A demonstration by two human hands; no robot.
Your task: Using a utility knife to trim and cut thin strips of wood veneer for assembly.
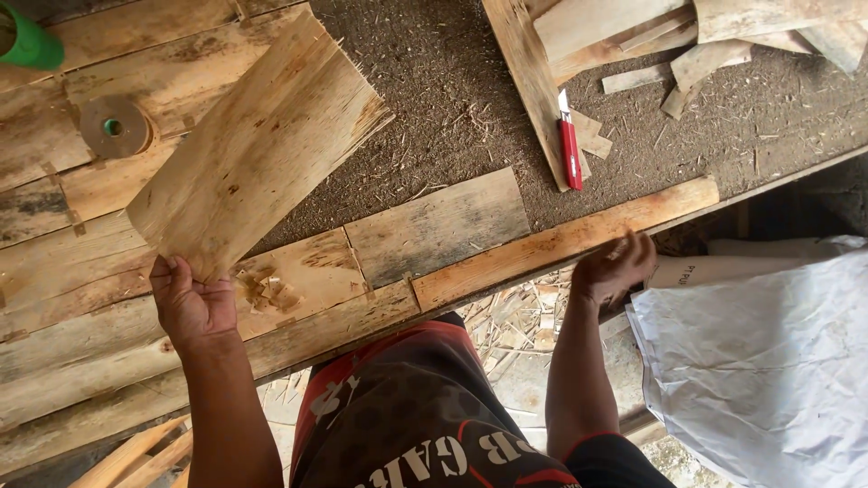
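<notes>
Holding a veneer sheet [258, 145] by its near corner, the left hand [190, 307] pinches it with the thumb on top and fingers underneath; the sheet angles up and away over the bench [90, 343]. Grip looks firm, only on that one corner, so most of the sheet is unsupported.

Right hand [615, 267] sits at the bench's near edge, on or just above the edge plank [561, 242]. It is blurred. Fingers curl loosely and nothing shows in them; whether it rests on the plank or hovers can't be told.

Step in hand, as a judgement: the sheet is picked up and being positioned or inspected, not yet laid down.

Next move likely calls for the free hand, either to support the sheet's far end or to fetch the cutter. One-corner hold on thin, splintery wood risks a crack along the grain, so a second support point would help.

Beyond the hands: flat boards [434, 226] patch the bench top, with small wood chips [267, 291] just beside the left thumb. Further out, a red utility knife [570, 145] lies on a long plank [529, 81], well apart from both hands. A tape roll [115, 126] lies at far left, a green cylinder [32, 41] in the corner, offcuts [705, 45] at far right. White sheeting [768, 361] lies below the bench on the right.
</notes>
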